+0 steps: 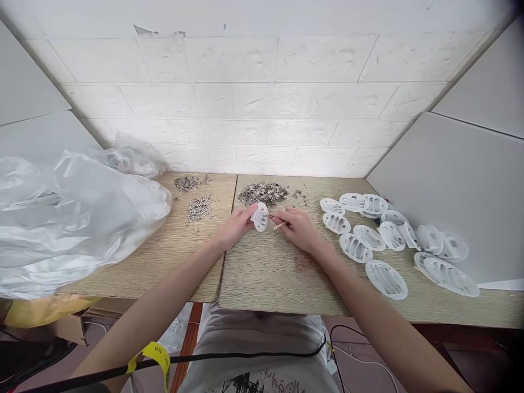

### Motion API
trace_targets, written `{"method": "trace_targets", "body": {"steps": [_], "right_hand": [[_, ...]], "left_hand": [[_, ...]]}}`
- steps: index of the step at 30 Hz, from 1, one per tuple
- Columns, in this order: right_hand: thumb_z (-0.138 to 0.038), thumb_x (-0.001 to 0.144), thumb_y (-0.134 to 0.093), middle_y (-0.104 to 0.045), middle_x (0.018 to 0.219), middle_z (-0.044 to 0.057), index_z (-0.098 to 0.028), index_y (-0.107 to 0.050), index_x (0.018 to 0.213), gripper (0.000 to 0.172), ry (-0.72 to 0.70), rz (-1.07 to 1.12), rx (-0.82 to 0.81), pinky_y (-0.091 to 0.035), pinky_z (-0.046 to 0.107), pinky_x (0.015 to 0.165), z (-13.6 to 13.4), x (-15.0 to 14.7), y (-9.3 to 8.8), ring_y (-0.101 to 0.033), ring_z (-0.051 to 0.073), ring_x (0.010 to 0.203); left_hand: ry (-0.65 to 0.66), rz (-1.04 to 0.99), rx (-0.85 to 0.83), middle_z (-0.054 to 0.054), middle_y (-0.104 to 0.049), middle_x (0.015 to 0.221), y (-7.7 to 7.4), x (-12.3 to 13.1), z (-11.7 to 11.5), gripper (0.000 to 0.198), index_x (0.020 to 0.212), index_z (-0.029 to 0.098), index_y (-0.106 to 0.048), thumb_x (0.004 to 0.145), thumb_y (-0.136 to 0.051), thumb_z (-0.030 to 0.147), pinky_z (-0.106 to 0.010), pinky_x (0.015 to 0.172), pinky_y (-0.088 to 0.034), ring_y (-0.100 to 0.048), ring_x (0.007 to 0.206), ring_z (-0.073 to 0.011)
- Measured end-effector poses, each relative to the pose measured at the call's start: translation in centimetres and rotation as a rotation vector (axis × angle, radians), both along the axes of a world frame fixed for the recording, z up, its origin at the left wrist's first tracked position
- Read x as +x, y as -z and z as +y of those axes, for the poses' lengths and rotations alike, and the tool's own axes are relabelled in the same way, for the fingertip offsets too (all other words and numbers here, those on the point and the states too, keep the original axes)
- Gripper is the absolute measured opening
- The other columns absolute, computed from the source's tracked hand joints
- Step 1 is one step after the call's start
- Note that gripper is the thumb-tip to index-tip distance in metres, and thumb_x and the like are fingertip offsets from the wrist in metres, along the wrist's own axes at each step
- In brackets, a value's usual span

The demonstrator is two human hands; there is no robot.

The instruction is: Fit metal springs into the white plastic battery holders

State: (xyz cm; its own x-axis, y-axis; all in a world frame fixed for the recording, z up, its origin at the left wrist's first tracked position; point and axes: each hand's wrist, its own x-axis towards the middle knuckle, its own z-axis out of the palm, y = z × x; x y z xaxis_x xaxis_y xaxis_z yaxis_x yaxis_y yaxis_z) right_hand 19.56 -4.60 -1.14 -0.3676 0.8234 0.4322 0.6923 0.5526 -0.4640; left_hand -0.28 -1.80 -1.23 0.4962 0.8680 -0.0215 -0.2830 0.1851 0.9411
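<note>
My left hand (237, 225) is closed around a white oval plastic part (260, 216), holding it tilted above the wooden table (266, 273). My right hand (298, 226) pinches a thin wooden stick (280, 224) whose tip points at the part. Just behind both hands lies a heap of small grey metal pieces (262, 193). The fingertips of both hands almost meet at the white part.
Several white oval plastic parts (385, 237) are spread over the table's right side. Two smaller piles of metal pieces (200, 207) lie to the left. A large clear plastic bag (69, 218) covers the left end. White walls enclose the back and right.
</note>
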Motion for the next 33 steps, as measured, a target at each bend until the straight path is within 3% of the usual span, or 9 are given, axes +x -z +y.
{"method": "trace_targets", "body": {"steps": [14, 24, 33], "right_hand": [[-0.029, 0.096, -0.038, -0.065, 0.072, 0.006, -0.020, -0.065, 0.078, 0.034, -0.012, -0.133, 0.024, -0.034, 0.029, 0.066, -0.33, 0.05, -0.03, -0.052, 0.019, 0.070], [-0.021, 0.096, -0.040, -0.065, 0.071, 0.007, -0.018, -0.065, 0.082, 0.030, -0.038, -0.204, 0.078, -0.036, 0.028, 0.065, -0.31, -0.10, 0.02, -0.053, 0.019, 0.070], [-0.018, 0.095, -0.041, -0.064, 0.069, 0.007, -0.017, -0.064, 0.082, 0.027, -0.052, -0.252, 0.118, -0.037, 0.027, 0.065, -0.28, -0.05, 0.19, -0.053, 0.018, 0.069]], "left_hand": [[0.027, 0.074, 0.094, -0.010, -0.070, 0.091, -0.20, 0.06, -0.41, 0.041, 0.082, 0.013, -0.071, 0.079, -0.061, 0.054, -0.036, 0.085, -0.047, -0.062, 0.088, -0.0226], [0.039, 0.176, 0.184, -0.006, -0.068, 0.087, -0.13, -0.09, -0.67, 0.039, 0.086, 0.015, -0.070, 0.085, -0.055, 0.051, -0.031, 0.084, -0.044, -0.058, 0.082, -0.0170], [0.023, 0.235, 0.199, -0.005, -0.065, 0.080, -0.29, 0.01, -0.99, 0.044, 0.082, 0.013, -0.068, 0.082, -0.055, 0.055, -0.032, 0.082, -0.042, -0.056, 0.079, -0.0172]]}}
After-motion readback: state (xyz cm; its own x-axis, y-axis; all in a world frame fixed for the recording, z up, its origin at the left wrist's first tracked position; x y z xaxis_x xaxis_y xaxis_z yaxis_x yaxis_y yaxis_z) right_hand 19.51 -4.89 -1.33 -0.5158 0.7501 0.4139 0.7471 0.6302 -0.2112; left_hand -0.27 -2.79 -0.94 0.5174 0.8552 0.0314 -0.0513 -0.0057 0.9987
